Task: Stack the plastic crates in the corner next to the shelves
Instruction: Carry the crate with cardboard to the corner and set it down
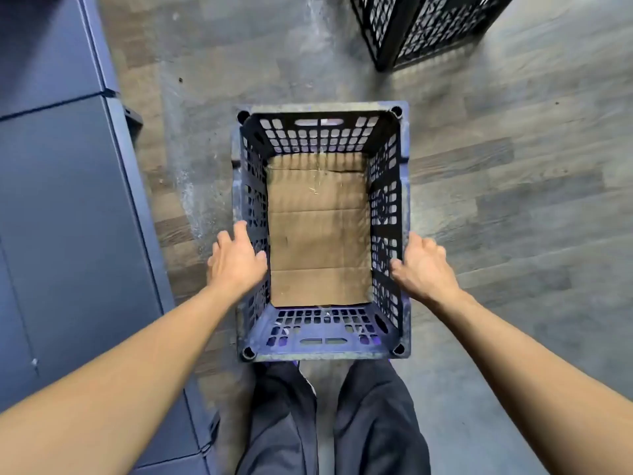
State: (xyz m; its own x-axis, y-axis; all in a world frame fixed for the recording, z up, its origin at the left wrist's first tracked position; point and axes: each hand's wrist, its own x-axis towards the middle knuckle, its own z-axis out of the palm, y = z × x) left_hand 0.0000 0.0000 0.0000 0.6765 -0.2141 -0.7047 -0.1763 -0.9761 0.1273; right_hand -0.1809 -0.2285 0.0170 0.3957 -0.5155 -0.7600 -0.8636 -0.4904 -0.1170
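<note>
A blue plastic crate [322, 108] with lattice walls stands upright on the floor right in front of me, its opening facing up. A sheet of brown cardboard [318, 234] lines its bottom. My left hand [236, 260] lies at the crate's left rim with fingers spread down the outside and the thumb at the edge, not closed on it. My right hand [424, 265] is curled over the right rim, thumb inside the wall and fingers outside. A second, black lattice crate [421, 25] stands on the floor at the far right.
Dark blue shelf units [61, 186] run along the whole left side, close to the crate. The wood-pattern floor [513, 186] lies open to the right. My legs in dark trousers [373, 423] are just behind the crate's near wall.
</note>
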